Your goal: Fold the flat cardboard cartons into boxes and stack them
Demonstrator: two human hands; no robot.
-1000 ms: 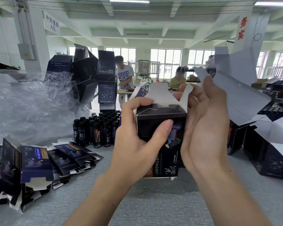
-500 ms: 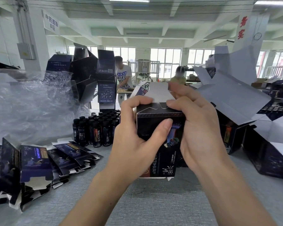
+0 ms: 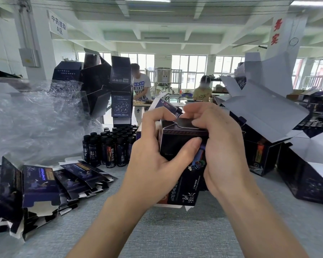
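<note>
At frame centre, over the counter, the left hand grips the dark carton, thumb across its front; the right hand curls its fingers onto the top flaps (closing that end, I judge). Next: tuck them flush, then stack.

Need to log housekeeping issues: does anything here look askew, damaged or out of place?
The flat cartons at the left lie in a slumped, fanned heap, not a neat stack, and crumpled clear plastic wrap is heaped behind them. The carton being folded shows no visible damage.
</note>
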